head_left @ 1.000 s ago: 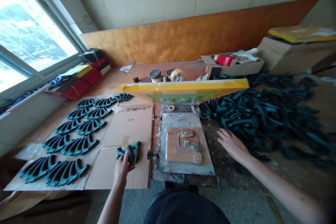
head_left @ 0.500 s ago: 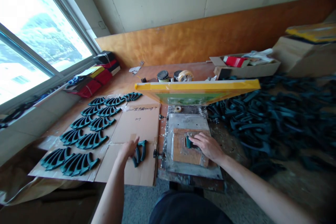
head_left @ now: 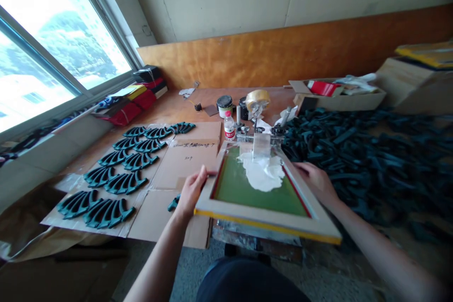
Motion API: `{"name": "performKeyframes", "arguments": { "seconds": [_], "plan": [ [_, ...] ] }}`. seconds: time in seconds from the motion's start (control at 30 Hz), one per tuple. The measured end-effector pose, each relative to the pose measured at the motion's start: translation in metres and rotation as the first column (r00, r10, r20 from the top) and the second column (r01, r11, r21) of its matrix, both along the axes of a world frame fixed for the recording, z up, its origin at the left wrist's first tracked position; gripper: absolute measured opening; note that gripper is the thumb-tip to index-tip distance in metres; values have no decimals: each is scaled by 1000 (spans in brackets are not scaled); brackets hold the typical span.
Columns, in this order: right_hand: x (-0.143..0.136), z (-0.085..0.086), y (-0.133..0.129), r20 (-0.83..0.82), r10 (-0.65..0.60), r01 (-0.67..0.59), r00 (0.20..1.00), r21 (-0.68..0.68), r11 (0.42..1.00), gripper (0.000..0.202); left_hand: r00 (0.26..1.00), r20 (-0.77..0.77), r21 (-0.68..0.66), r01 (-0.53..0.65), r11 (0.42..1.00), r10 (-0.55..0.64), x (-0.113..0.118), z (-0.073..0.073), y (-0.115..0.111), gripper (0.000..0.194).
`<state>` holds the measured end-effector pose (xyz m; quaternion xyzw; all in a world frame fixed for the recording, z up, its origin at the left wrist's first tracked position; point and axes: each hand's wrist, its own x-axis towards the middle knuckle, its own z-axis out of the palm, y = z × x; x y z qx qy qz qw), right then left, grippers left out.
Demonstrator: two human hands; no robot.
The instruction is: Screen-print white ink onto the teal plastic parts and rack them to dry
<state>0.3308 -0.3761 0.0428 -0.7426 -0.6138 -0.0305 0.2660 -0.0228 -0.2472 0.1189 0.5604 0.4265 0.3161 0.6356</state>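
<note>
- The person's left forearm [head_left: 159, 255], bare, slants up and rightward from the lower edge of view.
- The left hand [head_left: 189, 192] is curled closed, its thumb [head_left: 203, 173] uppermost.
- The right forearm [head_left: 378, 243], also bare, reaches in diagonally from the lower right.
- The right hand [head_left: 316, 180] points inward, its fingers [head_left: 300, 165] partly hidden.
- The hands are well apart.

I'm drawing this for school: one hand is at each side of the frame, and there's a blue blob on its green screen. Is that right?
Not quite: the head view shows that the blob on the green screen is white. The left hand and right hand are at the frame's two sides.
</note>
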Motion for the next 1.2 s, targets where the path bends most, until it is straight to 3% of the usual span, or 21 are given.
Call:
{"name": "performKeyframes", "arguments": {
  "seconds": [0.07, 0.17, 0.27, 0.37, 0.43, 0.53, 0.6, 0.63, 0.7, 0.8, 0.93, 1.03, 1.1, 1.2],
  "plan": [
    [-1, 21, 22, 5, 10, -10, 1000, 56, 998, 39, 997, -52, -101, 45, 994, -50, -12, -43, -12, 64],
    [-29, 41, 60, 138, 93, -97, 986, 23, 995, 50, 990, -130, -86, 35, 996, -46, -14, -95, -19, 78],
    [-64, 41, 79, 225, 163, -114, 961, -217, 969, 27, 965, -263, -23, 15, 1000, -20, -11, -124, -17, 72],
    [-85, 26, 64, 211, 230, -153, 950, -327, 933, 6, 935, -352, 28, 57, 998, -43, -13, -135, -11, 62],
    [-90, 17, 41, 211, 353, -282, 911, -305, 910, 9, 925, -374, 49, 93, 994, -68, -15, -137, -9, 59],
    [-88, 16, 14, 195, 584, -521, 788, -294, 801, 20, 922, -377, 43, 110, 993, -86, -17, -139, -9, 57],
    [-85, 22, 9, 152, 670, -600, 727, -333, 727, 18, 926, -369, 29, 101, 995, -83, -16, -138, -9, 56],
    [-83, 25, 9, 131, 674, -603, 727, -348, 718, 16, 928, -364, 23, 93, 995, -78, -15, -137, -10, 56],
    [-83, 25, 14, 126, 609, -547, 783, -326, 771, 13, 936, -347, 12, 76, 997, -67, -14, -134, -10, 57],
    [-90, 11, 11, 202, 512, -480, 835, -187, 857, 18, 944, -324, -14, 56, 998, -58, -13, -131, -11, 59],
    [-92, 0, -3, 174, 588, -565, 790, -166, 808, 21, 953, -298, -48, 47, 998, -59, -13, -127, -11, 62],
    [-83, 16, 14, 92, 514, -490, 853, -199, 849, 14, 956, -277, -85, 73, 994, -94, -14, -120, -9, 65],
    [-77, 32, 39, 66, 398, -380, 915, -187, 906, 29, 958, -255, -110, 107, 988, -132, -16, -107, -7, 70],
    [-63, 58, 72, 127, 191, -166, 973, -185, 969, 54, 966, -194, -143, 144, 979, -171, -18, -76, -5, 76]
  ]
}}
